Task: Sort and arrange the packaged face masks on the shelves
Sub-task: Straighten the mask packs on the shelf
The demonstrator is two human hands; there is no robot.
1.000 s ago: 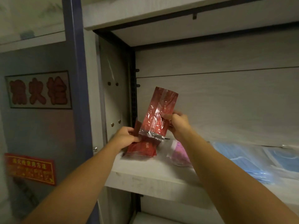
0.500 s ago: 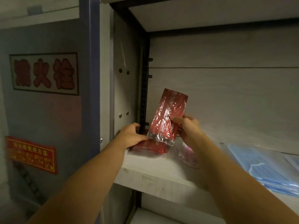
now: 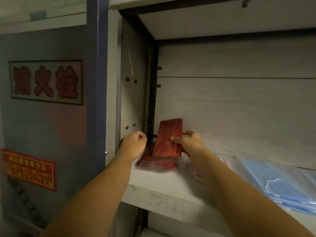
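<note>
R hand [image 3: 189,144] pinches a red mask pack [image 3: 168,137], thumb in front, fingers curled behind, pack upright just over the red stack [image 3: 156,161] at the shelf's [image 3: 164,192] far-left corner. L hand [image 3: 133,146] sits by the stack's left edge, fingers curled; can't tell if it grips anything. Blue mask packs [image 3: 280,183] lie well to the right.

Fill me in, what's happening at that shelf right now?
A person is sorting packaged masks on a shelf. The right hand pinches a red pack, held upright over a red stack in the shelf's left corner. The left hand sits curled beside that stack; whether it touches it is unclear. Blue packs lie further right, and a pinkish pack shows partly behind the right forearm.
</note>
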